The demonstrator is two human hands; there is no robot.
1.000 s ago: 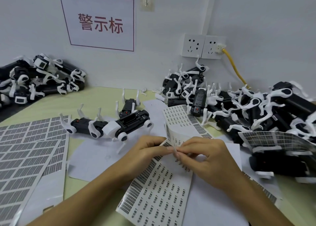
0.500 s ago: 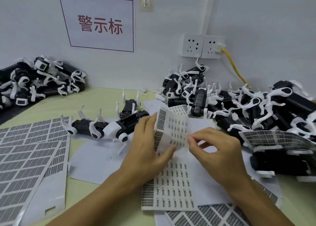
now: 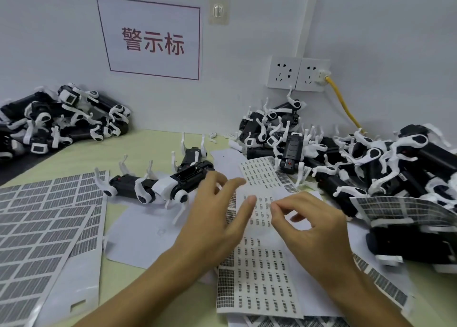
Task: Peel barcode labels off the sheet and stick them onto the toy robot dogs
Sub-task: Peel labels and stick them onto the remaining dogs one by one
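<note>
Left hand (image 3: pixel 215 218) steadies the flimsy, curling label sheet (image 3: pixel 259 272) mid-table; right hand (image 3: pixel 311 225) pinches a tiny label (image 3: pixel 268 205), best lifted by its corner.

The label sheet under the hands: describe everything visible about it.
The label sheet is a long white paper strip printed with rows of small dark labels and denser barcode blocks along its left edge. It lies on the table, running from the near edge toward the pile of toy dogs, and looks bowed up in the middle. A patch there looks bare. The left hand rests fingers on it; the right hand pinches at its surface.
</note>
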